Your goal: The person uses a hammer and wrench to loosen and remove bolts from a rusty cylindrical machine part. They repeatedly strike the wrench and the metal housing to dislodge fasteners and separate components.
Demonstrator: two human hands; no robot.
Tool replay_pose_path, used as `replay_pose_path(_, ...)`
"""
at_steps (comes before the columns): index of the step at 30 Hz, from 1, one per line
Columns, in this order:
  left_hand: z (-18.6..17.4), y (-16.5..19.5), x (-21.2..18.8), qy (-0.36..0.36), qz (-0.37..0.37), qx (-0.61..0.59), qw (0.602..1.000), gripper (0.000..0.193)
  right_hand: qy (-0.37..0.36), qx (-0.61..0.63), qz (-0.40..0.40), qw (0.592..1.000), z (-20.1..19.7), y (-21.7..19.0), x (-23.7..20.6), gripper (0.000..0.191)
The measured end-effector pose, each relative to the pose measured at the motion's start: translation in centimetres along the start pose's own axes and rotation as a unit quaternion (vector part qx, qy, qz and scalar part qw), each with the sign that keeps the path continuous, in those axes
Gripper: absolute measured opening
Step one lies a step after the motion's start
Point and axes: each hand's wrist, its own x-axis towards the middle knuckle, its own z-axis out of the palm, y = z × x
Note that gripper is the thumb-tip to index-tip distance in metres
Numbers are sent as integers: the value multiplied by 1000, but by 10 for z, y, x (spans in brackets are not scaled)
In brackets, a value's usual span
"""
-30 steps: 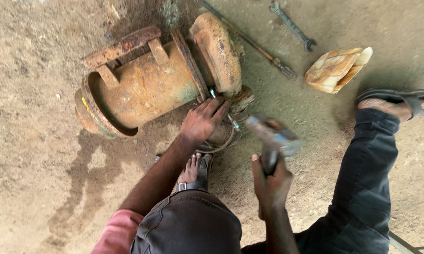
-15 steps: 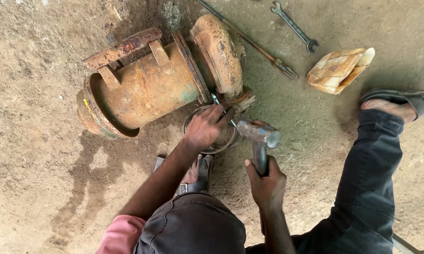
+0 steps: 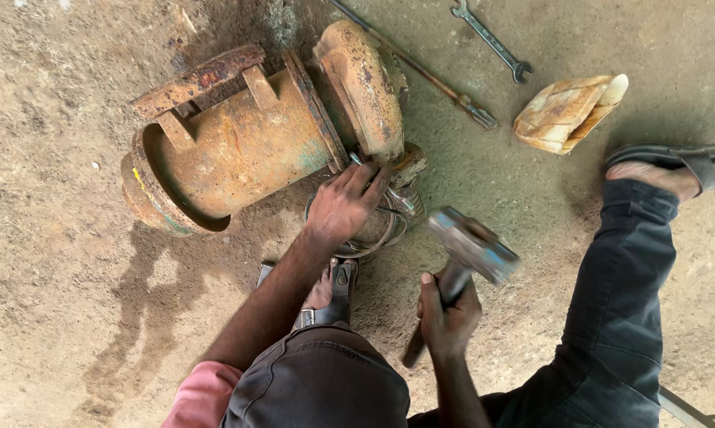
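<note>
A big rusty metal housing (image 3: 238, 147) with flanges lies on its side on the dirt floor. My left hand (image 3: 345, 202) rests at its lower right flange, fingers closed around a thin metal tool (image 3: 356, 160) set against the joint. A wire ring (image 3: 373, 238) lies under that hand. My right hand (image 3: 447, 311) is shut on the wooden handle of a hammer (image 3: 472, 246), whose blurred steel head is lifted to the right of my left hand.
A long rod (image 3: 421, 71) and a spanner (image 3: 490, 40) lie beyond the housing. A tan block of wood or stone (image 3: 567, 111) sits at the right. My sandalled feet (image 3: 674, 170) and dark trousers (image 3: 611, 317) fill the lower right.
The hammer head struck in close to my left hand half a second ago and has now swung back up and to the right. My left hand has stayed at the flange.
</note>
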Motion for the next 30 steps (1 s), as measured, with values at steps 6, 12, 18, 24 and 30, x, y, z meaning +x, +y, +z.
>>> replay_pose_path(6, 5, -1, 3, 57, 16, 20, 998, 56, 11, 121, 98, 988, 21, -9, -7, 18)
replay_pose_path(12, 1, 1, 1, 47, 4, -2, 999, 59, 24, 114, 173, 978, 18, -28, 1, 12)
replay_pose_path(18, 3, 2, 7, 42, 0, 21, 999, 61, 80, 185, 112, 973, 16, -32, -2, 12)
replay_pose_path(24, 10, -1, 9, 148, 11, 9, 989, 45, 63, 219, 151, 962, 30, -40, -4, 13)
replay_pose_path(30, 8, 0, 10, 56, -2, 19, 998, 54, 28, 164, 164, 972, 28, -49, 2, 12)
